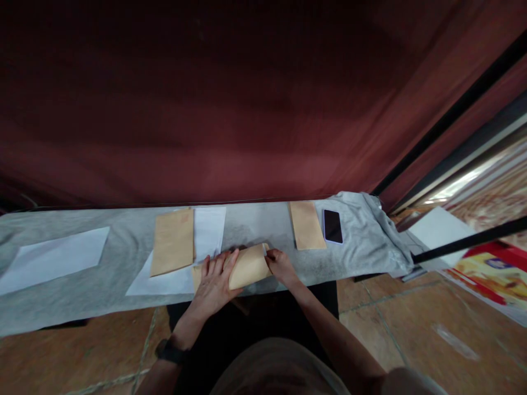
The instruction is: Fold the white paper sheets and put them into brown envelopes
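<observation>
**Envelope bowed between two hands at the table edge**

Holds the envelope left of the phone and nearer the body, right at the front edge of the table. Lays the left hand flat over its left half, fingers spread, grip unclosed, pressing rather than grasping. Pinches its right end with the right hand, grip closed on the paper there. Keeps the envelope humped in the middle, not flat.

Just left of the phone, shows a third envelope. Further left of the phone, shows a second envelope lying on a white sheet. Far left of the phone, shows a far sheet.

By judgement:
- Risks a hard crease across the hump if the flat hand bears down while the pinch pushes inward.
- Risks a tear at the pinched end under a sharp pull.
- Risks losing the envelope over the front edge, so close to it, should the grey cloth slide.
- Risks dragging the white sheet along, since the envelope's left end seems to overlap it.
</observation>
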Demonstrator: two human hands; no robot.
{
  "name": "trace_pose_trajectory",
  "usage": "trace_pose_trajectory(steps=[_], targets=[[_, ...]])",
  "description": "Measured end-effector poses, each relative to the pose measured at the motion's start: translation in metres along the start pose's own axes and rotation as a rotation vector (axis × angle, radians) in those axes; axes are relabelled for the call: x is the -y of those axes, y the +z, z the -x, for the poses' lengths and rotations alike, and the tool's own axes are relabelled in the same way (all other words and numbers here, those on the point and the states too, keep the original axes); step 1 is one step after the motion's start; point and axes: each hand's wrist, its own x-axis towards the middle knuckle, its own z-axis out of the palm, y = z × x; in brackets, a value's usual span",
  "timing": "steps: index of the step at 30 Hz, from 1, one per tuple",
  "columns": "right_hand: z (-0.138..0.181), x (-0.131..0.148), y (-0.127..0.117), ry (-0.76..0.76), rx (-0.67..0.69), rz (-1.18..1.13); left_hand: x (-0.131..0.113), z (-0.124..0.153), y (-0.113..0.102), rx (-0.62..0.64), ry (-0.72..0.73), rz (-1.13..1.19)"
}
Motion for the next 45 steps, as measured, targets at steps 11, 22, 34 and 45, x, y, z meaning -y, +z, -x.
trace_pose_trajectory(steps=[11, 22, 34, 45], targets=[[0.000, -0.004, 0.001, 0.147, -0.054, -0.331, 0.005, -0.010, -0.007, 0.023, 0.086, -0.035], [0.004, 0.003, -0.004, 0.182, -0.118, -0.594, -0.008, -0.008, -0.002, -0.164, -0.081, 0.278], [0.021, 0.014, 0.033, 0.161, -0.223, -0.753, -0.084, -0.029, 0.020, -0.208, -1.128, 1.844], [0.017, 0.003, 0.003, 0.141, -0.219, -0.641, -0.059, -0.042, 0.033, -0.117, -1.080, 1.702]])
